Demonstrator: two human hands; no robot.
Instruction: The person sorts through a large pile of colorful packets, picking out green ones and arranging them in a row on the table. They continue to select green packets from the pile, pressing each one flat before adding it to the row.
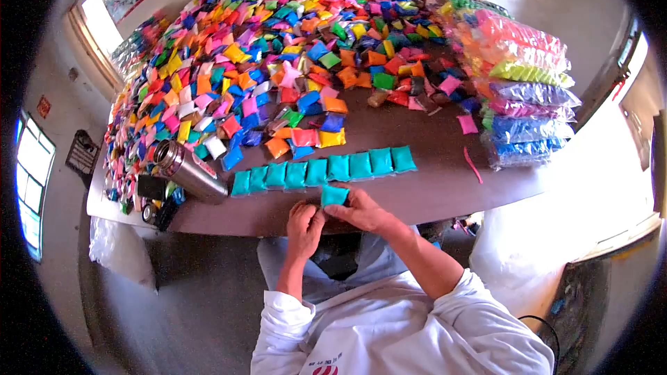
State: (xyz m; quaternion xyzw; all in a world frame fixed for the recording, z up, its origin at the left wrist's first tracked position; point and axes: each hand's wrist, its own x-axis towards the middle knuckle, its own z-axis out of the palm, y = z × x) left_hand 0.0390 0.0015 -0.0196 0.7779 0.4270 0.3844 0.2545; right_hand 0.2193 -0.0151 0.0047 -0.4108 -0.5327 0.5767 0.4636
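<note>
My right hand (363,211) pinches a small teal packet (334,196) near the table's front edge. Just left of it, my left hand (305,223) is closed, its fingertips by the packet's lower left; what they grip, if anything, is too small to make out. Beyond my hands, a row of several teal packets (317,172) lies side by side on the brown table (424,198). A large heap of packets in many colours (264,48) covers the far part of the table.
A steel flask (191,172) leans at the left end of the row, beside dark small items (165,205). Stacked clear bags of packets (524,97) stand on the right. A thin pink strip (473,165) lies near them. White plastic bags hang below both table sides.
</note>
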